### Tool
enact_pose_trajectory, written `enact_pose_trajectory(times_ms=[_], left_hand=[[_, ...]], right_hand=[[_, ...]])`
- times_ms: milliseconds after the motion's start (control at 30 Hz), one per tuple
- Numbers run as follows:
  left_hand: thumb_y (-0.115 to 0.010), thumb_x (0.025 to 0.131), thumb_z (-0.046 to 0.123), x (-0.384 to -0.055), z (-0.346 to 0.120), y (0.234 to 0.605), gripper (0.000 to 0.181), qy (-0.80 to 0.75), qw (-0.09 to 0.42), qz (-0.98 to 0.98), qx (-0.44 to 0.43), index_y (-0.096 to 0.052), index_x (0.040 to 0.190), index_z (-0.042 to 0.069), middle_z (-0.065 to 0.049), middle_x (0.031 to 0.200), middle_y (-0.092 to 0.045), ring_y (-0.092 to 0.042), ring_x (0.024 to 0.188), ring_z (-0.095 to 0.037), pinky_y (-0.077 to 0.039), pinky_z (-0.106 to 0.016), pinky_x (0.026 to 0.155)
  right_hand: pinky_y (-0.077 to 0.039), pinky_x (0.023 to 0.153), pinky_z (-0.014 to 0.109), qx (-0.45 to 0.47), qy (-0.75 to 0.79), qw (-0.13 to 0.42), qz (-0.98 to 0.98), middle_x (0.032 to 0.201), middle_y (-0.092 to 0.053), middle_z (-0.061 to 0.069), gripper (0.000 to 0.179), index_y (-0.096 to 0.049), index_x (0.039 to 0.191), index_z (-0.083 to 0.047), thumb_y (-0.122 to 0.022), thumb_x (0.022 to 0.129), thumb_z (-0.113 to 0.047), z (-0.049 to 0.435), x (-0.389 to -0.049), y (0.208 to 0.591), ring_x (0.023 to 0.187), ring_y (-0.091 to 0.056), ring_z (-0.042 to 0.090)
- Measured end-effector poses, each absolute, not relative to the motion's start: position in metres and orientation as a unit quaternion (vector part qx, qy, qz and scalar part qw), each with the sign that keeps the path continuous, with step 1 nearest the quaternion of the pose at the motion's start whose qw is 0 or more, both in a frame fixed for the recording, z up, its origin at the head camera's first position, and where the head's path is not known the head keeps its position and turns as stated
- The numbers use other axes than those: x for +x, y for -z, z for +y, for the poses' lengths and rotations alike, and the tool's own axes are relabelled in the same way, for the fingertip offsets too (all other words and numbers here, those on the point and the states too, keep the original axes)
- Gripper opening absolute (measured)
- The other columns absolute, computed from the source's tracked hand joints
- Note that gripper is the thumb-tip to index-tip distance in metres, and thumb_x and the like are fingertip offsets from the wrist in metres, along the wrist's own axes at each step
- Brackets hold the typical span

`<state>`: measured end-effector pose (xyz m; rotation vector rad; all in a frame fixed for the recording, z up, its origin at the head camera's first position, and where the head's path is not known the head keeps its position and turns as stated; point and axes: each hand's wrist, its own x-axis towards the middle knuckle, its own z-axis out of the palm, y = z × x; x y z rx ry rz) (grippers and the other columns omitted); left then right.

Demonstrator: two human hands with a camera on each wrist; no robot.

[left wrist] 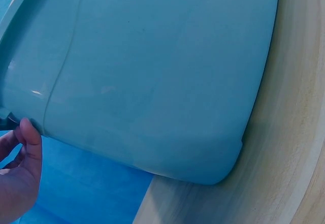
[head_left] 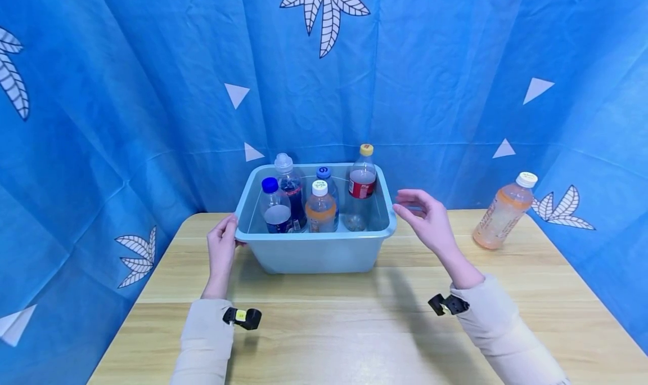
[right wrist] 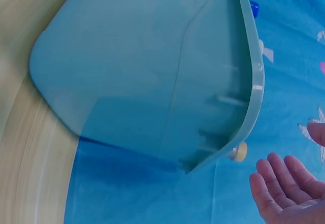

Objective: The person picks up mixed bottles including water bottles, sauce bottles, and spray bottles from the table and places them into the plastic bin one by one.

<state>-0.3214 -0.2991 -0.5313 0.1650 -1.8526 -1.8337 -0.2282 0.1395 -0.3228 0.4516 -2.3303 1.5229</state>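
Note:
A light blue plastic basin [head_left: 316, 254] stands on the table with several bottles upright inside it. On its left end, my left hand [head_left: 221, 242] grips the rim, thumb on top and fingers beneath; the left wrist view shows this hand [left wrist: 23, 168] at the rim's corner. My right hand [head_left: 427, 219] hovers just beyond the right rim, holding nothing, and its fingers [right wrist: 277, 178] look loosely bent in the right wrist view. Inside are a yellow-capped bottle [head_left: 362, 185] with a red label, an orange-labelled bottle [head_left: 321, 209], a blue-capped bottle [head_left: 276, 207] and a dark-blue bottle [head_left: 295, 202].
An orange-tinted bottle [head_left: 501, 216] with a white cap stands on the right side of the wooden table [head_left: 324, 328], outside the basin. A blue patterned curtain [head_left: 430, 81] hangs close behind the table and along both sides.

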Motion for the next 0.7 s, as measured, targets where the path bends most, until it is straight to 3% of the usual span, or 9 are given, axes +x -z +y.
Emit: enact_pose_trajectory(times_ms=[133, 533, 700], left_hand=[[-0.054, 0.083, 0.048, -0.325, -0.301, 0.537, 0.038, 0.664, 0.274, -0.693, 0.062, -0.063, 0.112, 0.025, -0.009, 0.101, -0.058, -0.055, 0.063, -0.023, -0.049, -0.028, 0.046], [-0.052, 0.083, 0.050, -0.324, -0.300, 0.536, 0.038, 0.653, 0.266, -0.706, 0.073, -0.062, 0.112, 0.027, -0.005, 0.103, -0.058, -0.056, 0.065, -0.022, -0.049, -0.026, 0.049], [-0.052, 0.087, 0.041, -0.303, -0.288, 0.506, 0.037, 0.686, 0.234, -0.687, 0.060, -0.061, 0.115, 0.019, -0.008, 0.104, -0.058, -0.056, 0.064, -0.018, -0.049, -0.025, 0.051]], right_hand=[[-0.045, 0.076, 0.016, 0.155, -0.537, 0.170, -0.812, 0.104, -0.057, 0.023, 0.030, -0.054, 0.110, 0.008, -0.060, 0.084, -0.006, 0.148, -0.230, 0.327, 0.089, -0.055, 0.015], [-0.043, 0.074, 0.010, 0.126, -0.526, 0.201, -0.817, 0.104, -0.057, 0.025, 0.031, -0.053, 0.111, 0.008, -0.058, 0.086, -0.008, 0.172, -0.227, 0.335, 0.086, -0.052, -0.001], [-0.042, 0.073, 0.009, 0.109, -0.522, 0.210, -0.819, 0.104, -0.056, 0.026, 0.031, -0.052, 0.112, 0.009, -0.056, 0.087, -0.008, 0.183, -0.226, 0.339, 0.086, -0.051, -0.003]])
